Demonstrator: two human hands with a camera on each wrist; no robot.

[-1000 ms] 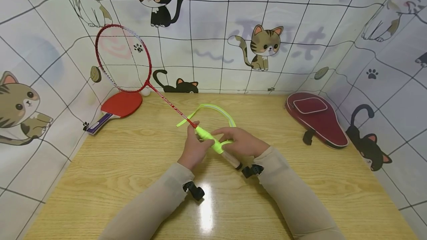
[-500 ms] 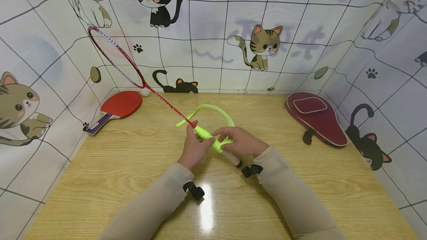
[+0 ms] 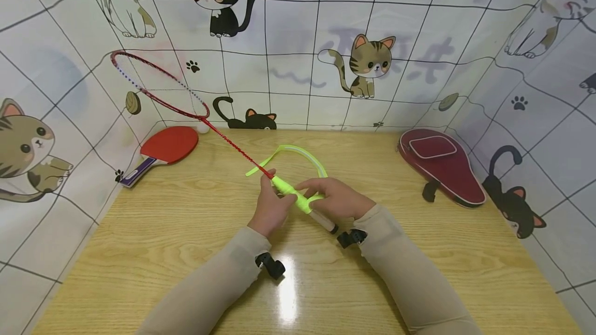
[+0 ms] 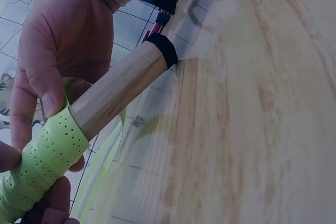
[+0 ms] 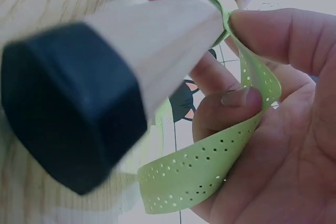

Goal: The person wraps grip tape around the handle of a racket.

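A red badminton racket [image 3: 231, 141] is held up at a slant, its head at the upper left. My left hand [image 3: 272, 211] grips the upper handle, which is wound in perforated neon-yellow grip tape [image 4: 47, 148]. My right hand [image 3: 342, 198] pinches the loose tape [image 5: 199, 163] beside the lower handle, and the strip passes across its fingers. Bare wood [image 4: 121, 85] shows below the last wrap, down to the black butt cap [image 5: 73, 103]. The tape's free tail [image 3: 302, 150] curves over the table behind the hands. Some fingertips are hidden behind the handle.
A red table tennis bat [image 3: 169, 145] lies at the back left of the wooden table [image 3: 186, 231], with a white ball [image 3: 203, 127] behind it. At the right lies a dark red bat case [image 3: 442, 167]. A cat-print sheet [image 3: 293, 66] hangs around the back and sides.
The racket has turned about its shaft, its head going from face-on through nearly edge-on to a flatter, lower tilt. Both hands stay in almost the same place.
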